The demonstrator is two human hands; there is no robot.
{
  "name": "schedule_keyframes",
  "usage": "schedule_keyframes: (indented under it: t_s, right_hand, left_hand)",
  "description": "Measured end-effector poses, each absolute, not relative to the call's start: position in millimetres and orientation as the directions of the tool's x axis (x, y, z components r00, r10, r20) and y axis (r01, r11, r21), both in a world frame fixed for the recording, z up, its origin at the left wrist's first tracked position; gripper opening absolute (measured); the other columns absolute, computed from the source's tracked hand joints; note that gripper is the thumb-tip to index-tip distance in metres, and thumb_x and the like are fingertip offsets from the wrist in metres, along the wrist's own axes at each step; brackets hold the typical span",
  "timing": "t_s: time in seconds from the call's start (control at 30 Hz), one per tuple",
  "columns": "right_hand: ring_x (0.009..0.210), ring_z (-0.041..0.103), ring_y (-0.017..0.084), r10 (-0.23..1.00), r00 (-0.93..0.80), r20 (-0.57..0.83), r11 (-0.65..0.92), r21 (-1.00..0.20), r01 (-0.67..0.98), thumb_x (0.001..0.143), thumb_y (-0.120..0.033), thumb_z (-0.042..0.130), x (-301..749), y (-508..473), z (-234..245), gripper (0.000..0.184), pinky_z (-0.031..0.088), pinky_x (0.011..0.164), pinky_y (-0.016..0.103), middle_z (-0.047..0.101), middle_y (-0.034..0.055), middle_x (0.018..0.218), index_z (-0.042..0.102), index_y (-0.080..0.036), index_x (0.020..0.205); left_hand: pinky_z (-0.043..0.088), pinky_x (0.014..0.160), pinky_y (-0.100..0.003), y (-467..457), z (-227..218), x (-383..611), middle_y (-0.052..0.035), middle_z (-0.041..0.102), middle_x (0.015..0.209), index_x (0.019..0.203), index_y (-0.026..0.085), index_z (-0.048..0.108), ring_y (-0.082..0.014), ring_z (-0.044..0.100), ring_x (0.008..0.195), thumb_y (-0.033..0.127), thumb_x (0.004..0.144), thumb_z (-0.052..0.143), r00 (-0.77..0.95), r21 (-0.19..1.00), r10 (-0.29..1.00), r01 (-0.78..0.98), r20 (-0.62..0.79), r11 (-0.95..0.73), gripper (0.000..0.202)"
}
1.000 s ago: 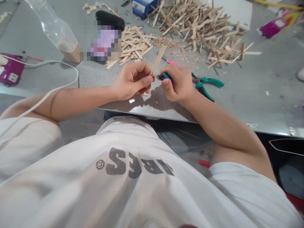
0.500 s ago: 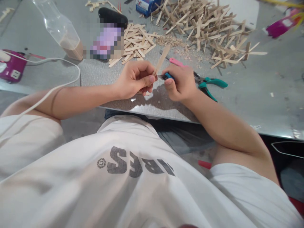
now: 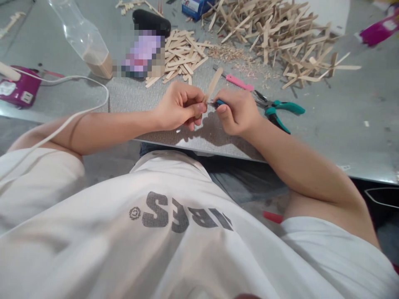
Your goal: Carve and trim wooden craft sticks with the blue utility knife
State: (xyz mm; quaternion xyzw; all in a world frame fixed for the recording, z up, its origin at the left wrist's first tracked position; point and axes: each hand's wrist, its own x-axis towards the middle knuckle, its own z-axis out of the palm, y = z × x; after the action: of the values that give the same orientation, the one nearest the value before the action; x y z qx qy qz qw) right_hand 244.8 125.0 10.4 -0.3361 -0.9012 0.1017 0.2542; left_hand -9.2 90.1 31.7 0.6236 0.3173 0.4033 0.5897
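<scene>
Between thumb and fingers, my left hand (image 3: 182, 107) pinches a wooden popsicle stick (image 3: 215, 82) near its lower end, the rest of it slanting up to the right. My right hand (image 3: 238, 110) is wrapped round a small craft knife (image 3: 220, 103) with a blue handle; its short blade points at the lower part of the stick, and I cannot tell whether it touches. Beyond my right hand lie a pink-handled cutter (image 3: 239, 82) and teal-handled pliers (image 3: 279, 109). A pile of loose popsicle sticks (image 3: 183, 56) sits just past my left hand.
Wood shavings (image 3: 230, 54) lie by a large heap of crossed sticks (image 3: 280, 37). To the left stand a bottle of brown liquid (image 3: 99, 62), a phone (image 3: 141, 52), a black case (image 3: 151, 23) and a purple power socket (image 3: 23, 89) with a white cable (image 3: 93, 107). A blue box (image 3: 196, 8) is behind.
The whole view has shifted a little, so things appear slightly further right. The stick has turned slightly in my left hand. Both hands keep their holds close together.
</scene>
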Motion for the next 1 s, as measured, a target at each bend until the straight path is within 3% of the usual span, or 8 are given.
schedule_keyframes:
  t_s: [0.13, 0.23, 0.33, 0.43, 0.6, 0.77, 0.87, 1.0]
  right_hand:
    - [0.070, 0.060, 0.030, 0.686, -0.640, 0.346, 0.725, -0.391, 0.567, 0.104, -0.102, 0.002, 242.1, 121.6, 13.7, 0.091, 0.044, 0.071, 0.049, 0.060, 0.0070, 0.074, 0.059, -0.033, 0.092]
    - [0.068, 0.059, 0.030, 0.676, -0.650, 0.347, 0.734, -0.393, 0.553, 0.104, -0.102, 0.002, 239.8, 121.2, 14.7, 0.089, 0.043, 0.070, 0.050, 0.060, 0.0074, 0.073, 0.057, -0.033, 0.091]
    - [0.066, 0.056, 0.027, 0.665, -0.660, 0.350, 0.744, -0.386, 0.545, 0.104, -0.102, 0.002, 239.1, 122.1, 15.2, 0.089, 0.042, 0.068, 0.049, 0.062, 0.0078, 0.074, 0.056, -0.032, 0.091]
    - [0.072, 0.061, 0.028, 0.694, -0.633, 0.342, 0.717, -0.402, 0.569, 0.102, -0.104, 0.004, 240.4, 122.2, 17.6, 0.092, 0.047, 0.073, 0.050, 0.067, 0.0098, 0.079, 0.060, -0.032, 0.094]
    - [0.078, 0.066, 0.030, 0.710, -0.567, 0.418, 0.703, -0.467, 0.536, 0.101, -0.107, 0.009, 242.5, 120.1, 25.1, 0.092, 0.056, 0.080, 0.053, 0.070, 0.0115, 0.083, 0.062, -0.032, 0.093]
    - [0.069, 0.058, 0.025, 0.634, -0.587, 0.504, 0.769, -0.492, 0.409, 0.110, -0.099, 0.018, 240.4, 122.7, 28.3, 0.080, 0.049, 0.071, 0.047, 0.061, 0.0060, 0.076, 0.053, -0.031, 0.088]
    - [0.064, 0.055, 0.022, 0.571, -0.613, 0.546, 0.813, -0.482, 0.327, 0.114, -0.094, 0.023, 240.5, 126.4, 26.6, 0.076, 0.045, 0.067, 0.044, 0.057, 0.0026, 0.071, 0.055, -0.030, 0.087]
    - [0.066, 0.057, 0.023, 0.586, -0.622, 0.520, 0.793, -0.527, 0.306, 0.110, -0.100, 0.026, 241.4, 127.7, 24.5, 0.081, 0.047, 0.068, 0.045, 0.061, 0.0032, 0.070, 0.061, -0.031, 0.087]
  left_hand:
    - [0.058, 0.048, -0.021, 87.3, 34.1, -7.6, 0.0001, 0.071, 0.062, 0.075, 0.017, 0.068, -0.0121, 0.071, 0.048, 0.027, 0.106, 0.094, 0.491, 0.995, 0.865, -0.048, 0.100, -0.088, 0.042]
    - [0.060, 0.049, -0.024, 87.0, 34.7, -7.1, 0.0002, 0.071, 0.063, 0.073, 0.018, 0.066, -0.0130, 0.071, 0.050, 0.031, 0.102, 0.099, 0.478, 0.996, 0.874, -0.011, 0.082, -0.087, 0.045]
    - [0.062, 0.052, -0.027, 88.5, 33.1, -6.8, 0.0000, 0.071, 0.064, 0.074, 0.019, 0.066, -0.0138, 0.071, 0.051, 0.042, 0.100, 0.100, 0.477, 0.995, 0.875, 0.011, 0.086, -0.104, 0.049]
    - [0.060, 0.051, -0.027, 89.9, 31.1, -5.5, 0.0000, 0.073, 0.066, 0.077, 0.020, 0.068, -0.0146, 0.071, 0.052, 0.060, 0.099, 0.099, 0.481, 0.990, 0.866, -0.033, 0.134, -0.135, 0.055]
    - [0.056, 0.049, -0.027, 88.7, 30.8, -1.9, -0.0005, 0.077, 0.068, 0.082, 0.021, 0.070, -0.0155, 0.073, 0.051, 0.093, 0.084, 0.094, 0.510, 0.975, 0.832, -0.153, 0.219, -0.163, 0.076]
    - [0.055, 0.047, -0.027, 88.3, 30.6, -1.6, -0.0011, 0.076, 0.067, 0.084, 0.021, 0.070, -0.0158, 0.072, 0.050, 0.093, 0.083, 0.095, 0.492, 0.968, 0.838, -0.186, 0.238, -0.166, 0.076]
    - [0.056, 0.048, -0.027, 88.6, 29.5, -2.6, -0.0011, 0.076, 0.068, 0.085, 0.021, 0.070, -0.0150, 0.072, 0.050, 0.091, 0.085, 0.095, 0.505, 0.971, 0.832, -0.179, 0.228, -0.157, 0.075]
    - [0.057, 0.048, -0.026, 87.5, 28.7, -2.2, 0.0021, 0.073, 0.065, 0.084, 0.021, 0.068, -0.0149, 0.073, 0.051, 0.086, 0.082, 0.101, 0.514, 0.969, 0.829, -0.210, 0.222, -0.129, 0.073]
